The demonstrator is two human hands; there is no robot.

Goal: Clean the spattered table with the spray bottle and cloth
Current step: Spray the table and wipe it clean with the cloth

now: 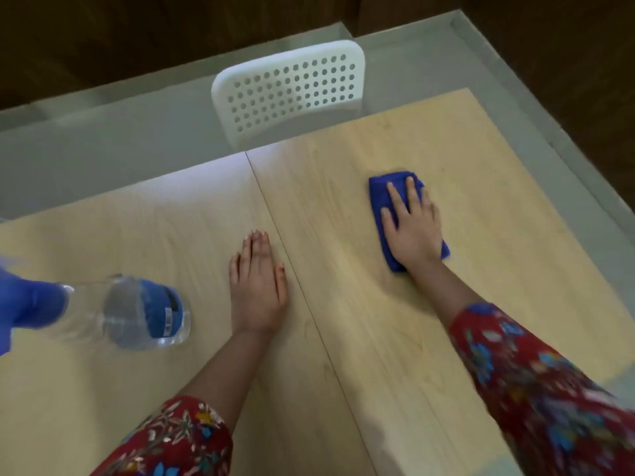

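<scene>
I see my right hand [414, 228] flat, fingers straight, pressing the folded blue microfibre cloth [381, 201] onto the pale wooden table [343, 304], right of centre. My left hand [257, 286] rests open, palm down, mid-frame, holding nothing. The clear plastic spray bottle with blue trigger [130, 312] stands lower left, near that hand, untouched.

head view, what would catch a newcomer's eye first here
The bright blue cloth, pressed flat under the right hand on the right half of the wooden table. Then the clear spray bottle at the left edge, beside the left hand lying flat mid-table. A white perforated chair stands beyond.
</scene>
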